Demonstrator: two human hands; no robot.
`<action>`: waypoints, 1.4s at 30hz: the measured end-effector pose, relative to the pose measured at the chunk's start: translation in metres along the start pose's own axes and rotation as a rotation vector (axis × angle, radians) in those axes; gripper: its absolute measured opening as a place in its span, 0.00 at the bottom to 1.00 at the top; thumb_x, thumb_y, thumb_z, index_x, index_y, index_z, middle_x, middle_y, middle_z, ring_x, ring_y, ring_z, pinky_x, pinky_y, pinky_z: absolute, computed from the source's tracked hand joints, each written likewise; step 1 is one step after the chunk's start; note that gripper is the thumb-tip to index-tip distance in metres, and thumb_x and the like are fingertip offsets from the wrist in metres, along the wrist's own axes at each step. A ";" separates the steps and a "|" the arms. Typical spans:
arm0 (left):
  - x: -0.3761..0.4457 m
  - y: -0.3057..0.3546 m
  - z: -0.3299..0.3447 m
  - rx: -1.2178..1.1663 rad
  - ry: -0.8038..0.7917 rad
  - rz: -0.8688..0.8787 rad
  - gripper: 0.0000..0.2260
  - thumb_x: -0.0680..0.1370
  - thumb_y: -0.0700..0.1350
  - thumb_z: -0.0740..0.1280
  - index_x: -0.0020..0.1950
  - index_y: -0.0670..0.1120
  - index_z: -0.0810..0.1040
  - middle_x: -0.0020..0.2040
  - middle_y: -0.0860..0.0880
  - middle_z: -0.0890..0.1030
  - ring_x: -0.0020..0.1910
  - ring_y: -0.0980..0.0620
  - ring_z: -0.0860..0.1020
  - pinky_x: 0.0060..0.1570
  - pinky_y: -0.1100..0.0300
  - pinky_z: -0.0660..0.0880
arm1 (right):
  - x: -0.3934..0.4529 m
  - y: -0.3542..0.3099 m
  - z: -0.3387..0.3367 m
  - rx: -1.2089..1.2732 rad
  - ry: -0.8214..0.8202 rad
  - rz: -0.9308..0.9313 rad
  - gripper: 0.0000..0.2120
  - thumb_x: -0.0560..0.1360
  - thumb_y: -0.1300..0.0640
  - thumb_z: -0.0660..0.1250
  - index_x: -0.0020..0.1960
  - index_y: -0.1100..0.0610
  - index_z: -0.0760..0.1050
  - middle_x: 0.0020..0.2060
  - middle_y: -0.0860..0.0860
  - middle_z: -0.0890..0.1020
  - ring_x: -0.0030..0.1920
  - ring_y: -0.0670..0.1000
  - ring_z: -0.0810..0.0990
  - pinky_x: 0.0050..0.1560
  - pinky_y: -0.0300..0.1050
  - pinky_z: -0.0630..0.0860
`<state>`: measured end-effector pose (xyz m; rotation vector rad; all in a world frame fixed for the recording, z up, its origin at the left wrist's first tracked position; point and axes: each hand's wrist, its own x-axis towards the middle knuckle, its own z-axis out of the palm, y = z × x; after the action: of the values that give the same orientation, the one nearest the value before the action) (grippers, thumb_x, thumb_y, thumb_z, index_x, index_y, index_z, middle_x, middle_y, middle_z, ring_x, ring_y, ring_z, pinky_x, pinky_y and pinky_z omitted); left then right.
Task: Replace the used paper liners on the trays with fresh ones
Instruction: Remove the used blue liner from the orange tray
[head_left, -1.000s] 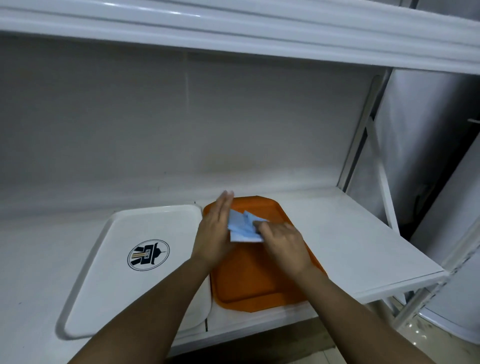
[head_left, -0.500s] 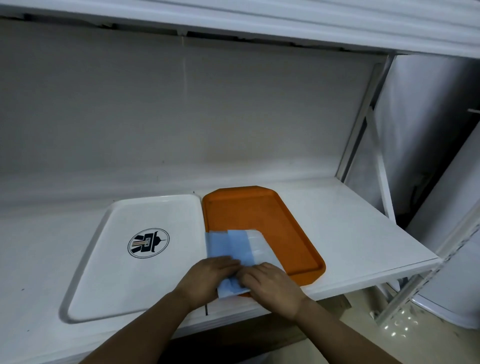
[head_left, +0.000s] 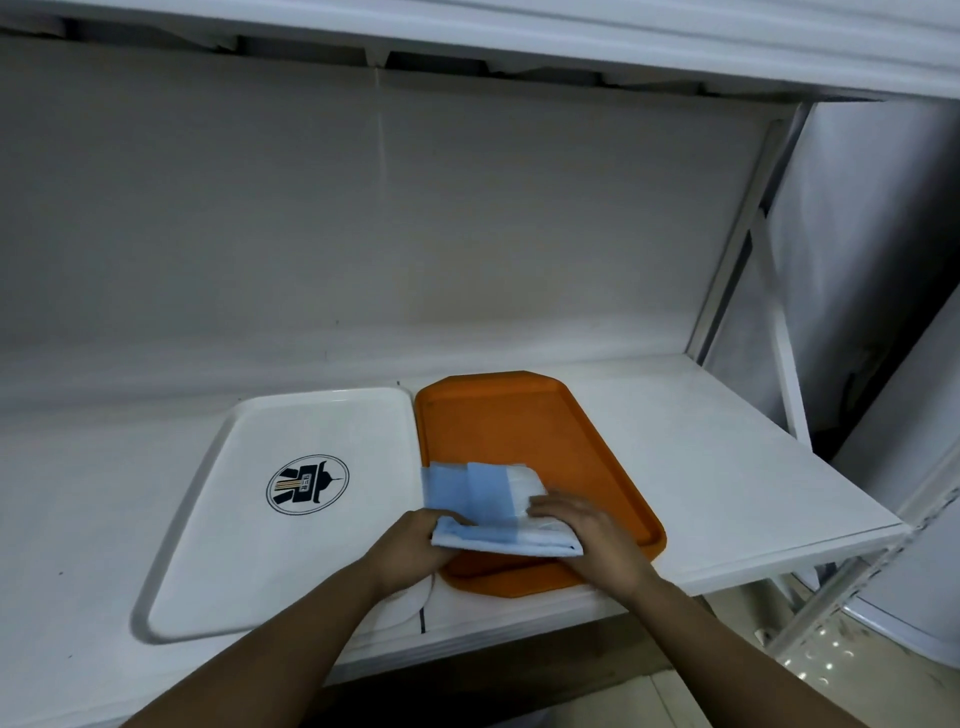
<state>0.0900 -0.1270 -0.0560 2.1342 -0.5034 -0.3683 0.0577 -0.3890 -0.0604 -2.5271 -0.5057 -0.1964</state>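
An orange tray (head_left: 524, 421) lies on the white shelf, beside a white tray (head_left: 249, 519) with a round dark logo to its left. A folded blue-and-white paper liner (head_left: 478, 493) lies over the near half of the orange tray. My left hand (head_left: 410, 545) grips the liner's near left corner, fingers curled under its edge. My right hand (head_left: 592, 530) holds the liner's right side, fingers on top and thumb side toward its near edge. The liner's far part is partly unfolded, its near part still in layers.
The white shelf (head_left: 727, 457) ends at a front edge near me and a right edge by a slanted white frame post (head_left: 737, 244). Another shelf (head_left: 467, 31) runs overhead. A grey wall backs the shelf. Floor shows at lower right.
The liner was a small folded wad over the tray's middle a second ago. Both hands drew it toward the near edge and spread it wider; since half a second ago they have moved apart.
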 end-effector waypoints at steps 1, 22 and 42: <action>0.002 0.000 -0.001 -0.045 0.015 -0.004 0.08 0.67 0.55 0.65 0.41 0.58 0.82 0.39 0.63 0.81 0.41 0.65 0.78 0.47 0.64 0.72 | 0.004 -0.001 0.003 0.032 -0.025 0.045 0.16 0.75 0.54 0.69 0.62 0.52 0.77 0.61 0.49 0.79 0.62 0.44 0.75 0.61 0.38 0.71; 0.056 0.022 0.012 0.524 0.329 -0.335 0.29 0.77 0.48 0.60 0.75 0.47 0.51 0.65 0.43 0.68 0.58 0.43 0.75 0.57 0.52 0.70 | 0.061 -0.006 0.030 -0.040 0.103 0.526 0.29 0.82 0.51 0.54 0.77 0.45 0.44 0.68 0.54 0.66 0.49 0.48 0.76 0.43 0.37 0.73; 0.075 0.000 0.039 0.894 -0.037 -0.149 0.31 0.81 0.61 0.44 0.78 0.46 0.41 0.79 0.44 0.44 0.78 0.46 0.41 0.75 0.46 0.38 | 0.080 0.006 0.033 -0.085 -0.327 0.483 0.28 0.82 0.47 0.52 0.78 0.53 0.48 0.77 0.52 0.51 0.77 0.54 0.49 0.75 0.51 0.51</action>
<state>0.1388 -0.1910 -0.0834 3.0445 -0.6000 -0.2904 0.1347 -0.3502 -0.0717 -2.6894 0.0063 0.3865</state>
